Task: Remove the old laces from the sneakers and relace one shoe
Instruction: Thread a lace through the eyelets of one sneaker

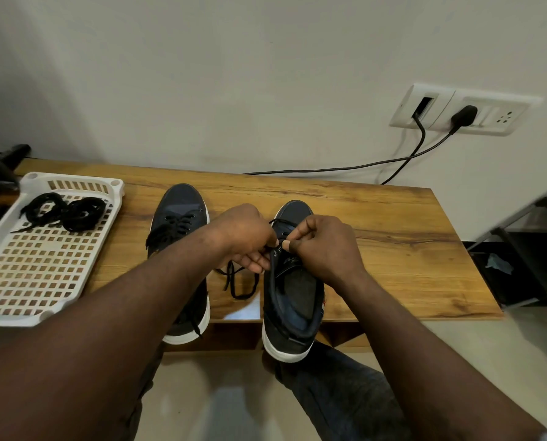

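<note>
Two dark blue sneakers with white soles stand on a wooden table (393,237), toes toward the wall. The left sneaker (180,211) carries its black lace, and my left forearm crosses over its heel. Over the right sneaker (293,297) both hands meet at the eyelets. My left hand (246,240) holds the shoe's left edge and the black lace (237,286), which trails in a loop onto the table between the shoes. My right hand (323,246) pinches the lace at the eyelets.
A white perforated tray (40,268) at the table's left end holds two bundled black laces (65,211). A wall socket (463,109) with black cables (345,169) sits at the back right. A dark metal rack (526,249) stands right of the table. My knees are below its front edge.
</note>
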A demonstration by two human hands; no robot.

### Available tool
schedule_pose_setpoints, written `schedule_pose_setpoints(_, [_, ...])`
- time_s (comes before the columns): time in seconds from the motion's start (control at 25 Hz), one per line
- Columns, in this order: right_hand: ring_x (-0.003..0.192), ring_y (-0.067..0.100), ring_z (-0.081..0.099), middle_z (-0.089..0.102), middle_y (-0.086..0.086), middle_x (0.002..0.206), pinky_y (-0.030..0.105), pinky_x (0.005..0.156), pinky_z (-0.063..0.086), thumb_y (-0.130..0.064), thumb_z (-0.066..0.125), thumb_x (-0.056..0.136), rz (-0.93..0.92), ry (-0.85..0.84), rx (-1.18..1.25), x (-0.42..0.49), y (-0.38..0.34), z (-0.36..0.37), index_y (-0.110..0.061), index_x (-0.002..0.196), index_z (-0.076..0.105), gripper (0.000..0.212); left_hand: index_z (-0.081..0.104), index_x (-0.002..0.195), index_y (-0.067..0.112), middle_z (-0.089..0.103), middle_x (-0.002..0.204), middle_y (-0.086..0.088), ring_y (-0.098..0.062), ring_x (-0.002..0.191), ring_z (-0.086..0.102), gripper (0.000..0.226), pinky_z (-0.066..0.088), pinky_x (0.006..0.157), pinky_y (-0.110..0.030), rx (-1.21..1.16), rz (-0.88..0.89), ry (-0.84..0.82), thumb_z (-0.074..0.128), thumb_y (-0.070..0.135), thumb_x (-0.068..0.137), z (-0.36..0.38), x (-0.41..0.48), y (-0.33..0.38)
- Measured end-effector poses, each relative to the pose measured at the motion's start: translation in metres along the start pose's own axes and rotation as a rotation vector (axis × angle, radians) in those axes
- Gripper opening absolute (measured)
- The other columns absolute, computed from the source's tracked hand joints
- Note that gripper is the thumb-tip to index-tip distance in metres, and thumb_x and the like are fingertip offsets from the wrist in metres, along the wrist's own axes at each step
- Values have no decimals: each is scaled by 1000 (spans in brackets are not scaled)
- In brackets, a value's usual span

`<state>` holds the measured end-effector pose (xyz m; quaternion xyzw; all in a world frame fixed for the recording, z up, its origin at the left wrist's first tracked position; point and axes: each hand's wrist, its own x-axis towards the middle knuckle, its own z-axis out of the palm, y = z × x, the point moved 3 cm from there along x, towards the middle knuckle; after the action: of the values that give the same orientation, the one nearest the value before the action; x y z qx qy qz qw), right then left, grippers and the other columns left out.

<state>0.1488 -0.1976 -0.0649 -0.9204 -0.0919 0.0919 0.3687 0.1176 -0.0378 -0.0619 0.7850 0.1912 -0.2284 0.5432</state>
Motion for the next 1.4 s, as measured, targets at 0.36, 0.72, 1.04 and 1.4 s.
schedule_pose_setpoints(0.36, [76, 5, 65, 68, -11, 76, 31, 71, 57, -21, 82, 88, -4, 11, -63, -2, -1, 3, -28, 78, 67, 19, 67, 110, -5, 78, 95, -23, -36, 89, 79, 17, 64, 87, -51, -19, -20, 3, 60, 8, 103, 0, 1, -1])
schedule_pose_setpoints(0.72, [70, 3, 66, 70, -11, 72, 25, 67, 54, -20, 87, 84, -59, -76, -33, -1, 0, -2, -26, 78, 71, 18, 69, 106, 1, 75, 87, -15, -26, 76, 75, 18, 64, 80, -42, -44, -26, -18, 56, 13, 106, 0, 3, -4])
schedule_pose_setpoints(1.04, [78, 17, 69, 72, -1, 82, 38, 73, 56, -11, 78, 87, -76, -181, 109, 3, 6, -8, -21, 97, 63, 21, 66, 89, 6, 72, 86, -11, -22, 70, 71, 18, 61, 59, -33, 451, -26, 102, 54, 6, 103, -11, 10, -8])
schedule_pose_setpoints(1.4, [80, 9, 59, 63, -7, 79, 34, 80, 40, -10, 63, 77, -173, 52, 1042, 10, 0, -68, -21, 91, 58, 18, 62, 89, 15, 61, 85, -3, -20, 74, 59, 9, 52, 67, -36, 1140, 40, 232, 60, 16, 98, -14, -5, 1])
